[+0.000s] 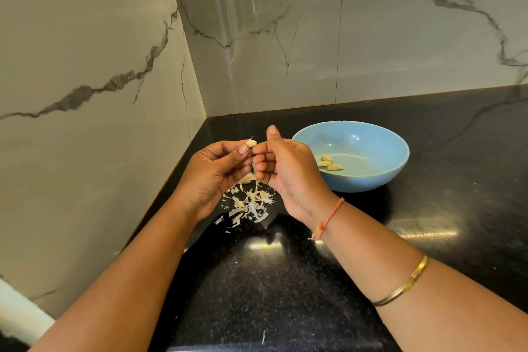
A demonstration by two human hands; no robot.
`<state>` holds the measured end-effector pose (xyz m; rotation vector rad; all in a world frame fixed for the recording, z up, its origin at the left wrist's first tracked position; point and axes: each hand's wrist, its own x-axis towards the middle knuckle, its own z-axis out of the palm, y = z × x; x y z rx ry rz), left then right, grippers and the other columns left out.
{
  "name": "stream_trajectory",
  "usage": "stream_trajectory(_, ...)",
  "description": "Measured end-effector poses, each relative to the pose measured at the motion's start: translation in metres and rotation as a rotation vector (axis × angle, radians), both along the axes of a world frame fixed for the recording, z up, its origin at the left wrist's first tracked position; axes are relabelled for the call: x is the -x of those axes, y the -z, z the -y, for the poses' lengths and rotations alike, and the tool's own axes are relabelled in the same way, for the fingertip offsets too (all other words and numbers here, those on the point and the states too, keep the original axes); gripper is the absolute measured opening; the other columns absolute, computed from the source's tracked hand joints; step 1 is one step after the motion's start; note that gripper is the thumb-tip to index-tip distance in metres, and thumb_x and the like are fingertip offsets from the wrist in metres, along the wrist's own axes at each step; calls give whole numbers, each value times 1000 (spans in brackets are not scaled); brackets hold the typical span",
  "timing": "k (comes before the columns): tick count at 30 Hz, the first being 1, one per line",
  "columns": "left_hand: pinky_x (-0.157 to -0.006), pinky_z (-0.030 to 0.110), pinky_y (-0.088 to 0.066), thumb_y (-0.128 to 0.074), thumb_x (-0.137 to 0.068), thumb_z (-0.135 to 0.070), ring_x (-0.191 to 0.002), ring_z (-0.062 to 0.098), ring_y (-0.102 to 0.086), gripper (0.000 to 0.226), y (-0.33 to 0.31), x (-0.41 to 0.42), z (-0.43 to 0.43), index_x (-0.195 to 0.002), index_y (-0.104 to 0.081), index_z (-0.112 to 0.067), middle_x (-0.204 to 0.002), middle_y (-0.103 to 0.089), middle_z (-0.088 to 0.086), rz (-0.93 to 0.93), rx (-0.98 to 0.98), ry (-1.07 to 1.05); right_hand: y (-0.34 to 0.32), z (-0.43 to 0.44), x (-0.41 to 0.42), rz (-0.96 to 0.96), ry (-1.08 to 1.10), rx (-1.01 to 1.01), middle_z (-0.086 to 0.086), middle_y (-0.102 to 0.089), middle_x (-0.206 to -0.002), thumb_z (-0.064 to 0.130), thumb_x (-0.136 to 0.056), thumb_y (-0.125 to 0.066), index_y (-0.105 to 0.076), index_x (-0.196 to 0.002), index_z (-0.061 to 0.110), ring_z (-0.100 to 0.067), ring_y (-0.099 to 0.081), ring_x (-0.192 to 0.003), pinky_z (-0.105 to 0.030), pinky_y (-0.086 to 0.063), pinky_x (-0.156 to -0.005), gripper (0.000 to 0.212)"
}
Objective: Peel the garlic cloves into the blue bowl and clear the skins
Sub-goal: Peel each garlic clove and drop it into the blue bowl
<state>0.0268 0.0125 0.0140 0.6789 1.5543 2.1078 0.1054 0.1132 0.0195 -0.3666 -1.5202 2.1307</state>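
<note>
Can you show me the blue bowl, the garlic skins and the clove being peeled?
blue bowl (380, 178): head view, front outer wall.
garlic skins (251, 206): head view, middle of pile.
clove (251, 143): head view, its bare top.

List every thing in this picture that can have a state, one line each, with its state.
left hand: pinches a garlic clove at its fingertips.
garlic clove: held in the air between both hands.
right hand: fingers curled beside the clove, thumb up; grip unclear.
blue bowl: upright on the counter, three peeled cloves inside.
skins: loose heap on the counter below the hands.
</note>
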Motion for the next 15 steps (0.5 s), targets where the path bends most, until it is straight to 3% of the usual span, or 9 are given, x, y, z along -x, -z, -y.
stream_trajectory(2,-63,17,-56,-64,-70,-13,-68,8,-67,20,0,0,0,-88,-69,-9,-74,-71,4,-6,1,4,0,0,0,-4,-13,-6,-4,-54,-57,36,-95,-48,-62,-77,5,-10,-52,-52,-22,-48,-54,38)
stream_trajectory(6,-65,17,-56,-64,-70,-14,-68,8,-67,22,1,-1,-1,-91,-68,-7,-74,-72,3,-33,20,20,3,0,1,-17,0,-102,0,-52,-58,22,-95,-52,-61,-81,5,-7,-49,-52,-21,-46,-55,24)
stream_trajectory(12,-66,18,-56,-65,-69,-14,-68,9,-68,20,2,-1,-3,-87,-69,-8,-75,-72,3,-47,6,-11,5,1,3,-33,-3,-64,-2,-51,-59,26,-98,-46,-58,-78,7,-9,-48,-51,-21,-45,-54,30)
stream_trajectory(15,-70,20,-57,-66,-69,-15,-71,11,-68,21,3,0,-3,-88,-69,-8,-77,-73,4,-72,17,-23,6,1,3,-20,12,-154,-2,-51,-62,24,-97,-48,-56,-82,7,-7,-48,-53,-20,-45,-53,24)
